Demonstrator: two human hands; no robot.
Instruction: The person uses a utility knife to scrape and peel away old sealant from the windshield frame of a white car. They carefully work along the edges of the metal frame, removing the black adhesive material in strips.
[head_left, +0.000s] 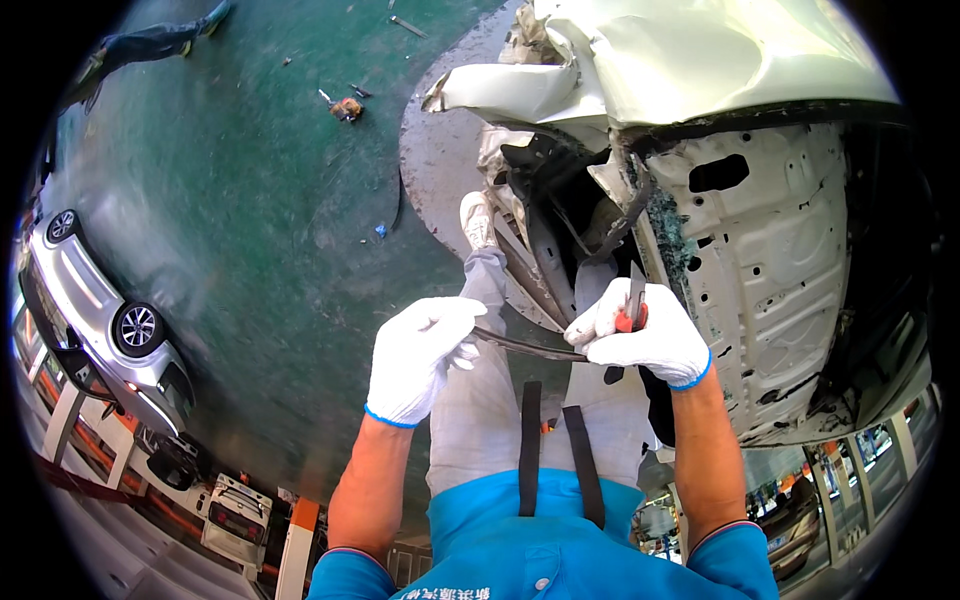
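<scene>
A green floor (300, 240) spreads through a big workshop, and a silver car (105, 305) stands far to the left of the broken car (740, 60). Much nearer to the broken car comes the left hand (418, 350), in a white glove. Its fingers are squeezed together on one end of a strip. To do this well, that hand should hold on firmly, so the strip does not slip, and move slowly.

The dark strip (525, 346) is just left of the broken car's bare metal side, stretched from hand to hand. It looks long, thin and a bit bendy, with a soft curve.

Next, closest to the broken car, is the right hand (655, 335), gloved too. Its fingers are curled around what looks like a knife (633, 312) with red on it. Whether they also pinch the strip is hard to tell. The blade points away from the body, and it should stay turned from the other hand.
</scene>
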